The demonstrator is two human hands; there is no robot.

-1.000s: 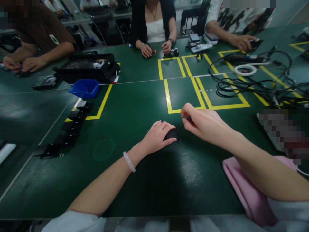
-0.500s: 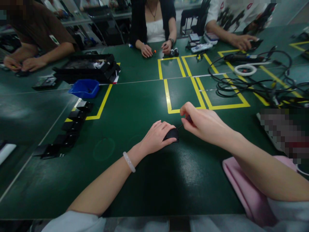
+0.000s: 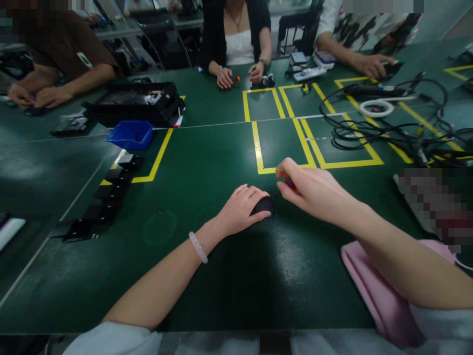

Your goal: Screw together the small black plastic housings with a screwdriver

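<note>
My left hand (image 3: 242, 211) is closed over a small black rounded housing (image 3: 263, 205) and presses it to the green table, fingers on top and thumb along its near side. Its palm hides much of the piece. Just to the right, my right hand (image 3: 308, 190) pinches the dark handle of a small screwdriver (image 3: 275, 195) between thumb and curled fingers. The thin shaft slants down to the housing's right end; whether a screw is at its tip is too small to tell.
Black boxy parts (image 3: 113, 192) stand in a row at left, below a blue bin (image 3: 131, 135) and a black tray (image 3: 133, 106). Coiled black cables (image 3: 354, 135) lie at right. A pink cloth (image 3: 373, 291) is under my right forearm. Co-workers' hands (image 3: 224, 78) are across the table.
Almost nothing differs. Both hands keep their places on the housing and screwdriver; the view has shifted very slightly.
</note>
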